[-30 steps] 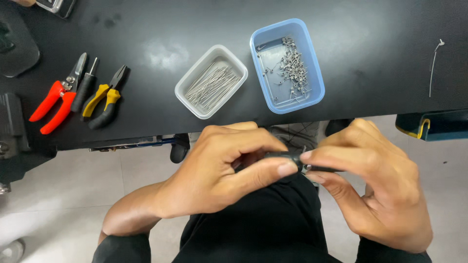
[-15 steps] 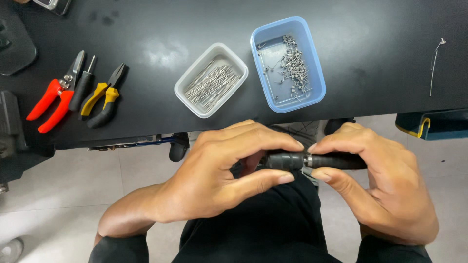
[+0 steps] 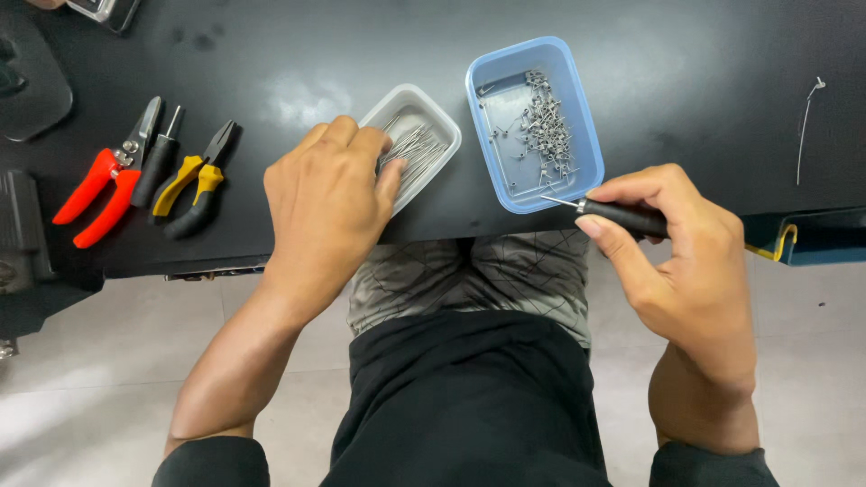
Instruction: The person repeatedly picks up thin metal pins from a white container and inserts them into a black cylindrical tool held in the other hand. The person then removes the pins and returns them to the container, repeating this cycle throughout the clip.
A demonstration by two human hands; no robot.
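- The left hand (image 3: 329,194) reached onto the black table (image 3: 686,81), fingertips inside the white tray (image 3: 439,122), pressing on the straight pins (image 3: 417,144) heaped there; whether a pin was pinched between the fingers could not be told.
- The right hand (image 3: 686,261) gripped a black tool (image 3: 622,216) between thumb and forefinger at the table's near edge, its thin metal tip pointing left at the front corner of the blue tray (image 3: 577,90).
- The blue tray, just right of the white one and nearly touching it, held a scatter of small bent pins (image 3: 544,126), most of them toward its far and right side.
- At the table's left, three hand tools lay side by side: red cutters (image 3: 95,185), a black driver (image 3: 155,167) and yellow pliers (image 3: 194,185), handles pointing toward the person.
- A single wire (image 3: 806,126) lay alone at the far right of the table, well apart from both trays.
- A dark flat object (image 3: 32,81) sat at the upper-left corner, and a black block (image 3: 18,225) stood at the left edge.
- Below the table edge, the person's lap showed in patterned grey and black cloth above a pale floor (image 3: 108,379).
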